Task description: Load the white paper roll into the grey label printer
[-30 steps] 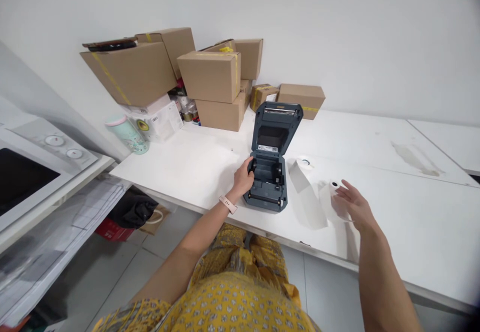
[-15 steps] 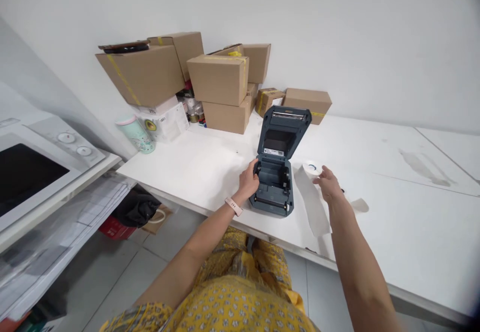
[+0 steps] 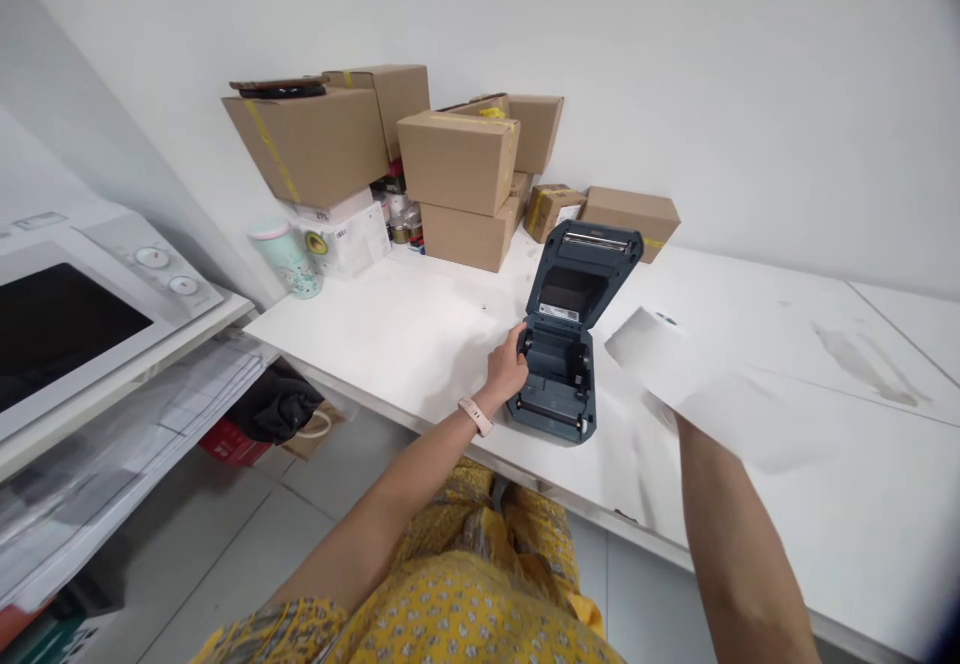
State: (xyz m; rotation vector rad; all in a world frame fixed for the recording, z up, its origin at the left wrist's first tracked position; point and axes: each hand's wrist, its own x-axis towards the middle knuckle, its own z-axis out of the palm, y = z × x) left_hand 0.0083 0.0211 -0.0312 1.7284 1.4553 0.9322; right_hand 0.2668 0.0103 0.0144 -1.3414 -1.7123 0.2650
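Note:
A dark blue-grey label printer (image 3: 559,364) stands on the white table (image 3: 390,334) with its lid tipped up and its paper bay showing. My left hand (image 3: 508,369), a pale band on its wrist, is curled on the printer's left side. To the right of the printer a white paper roll (image 3: 643,337) is lifted off the table, and a loose strip of paper (image 3: 750,419) trails from it toward the right. My right hand (image 3: 684,431) is under the roll holding it, with the fingers hidden behind the paper.
Several cardboard boxes (image 3: 457,159) are stacked against the back wall. A mint tumbler (image 3: 285,256) and a white carton (image 3: 341,239) sit left of them. A white microwave (image 3: 82,314) stands on a lower shelf at left, with a black bag (image 3: 274,406) under the table.
My right hand left the small roll at right, reached the roll beside the printer and lifted it with its strip. My left hand stayed on the printer. The view shifted left.

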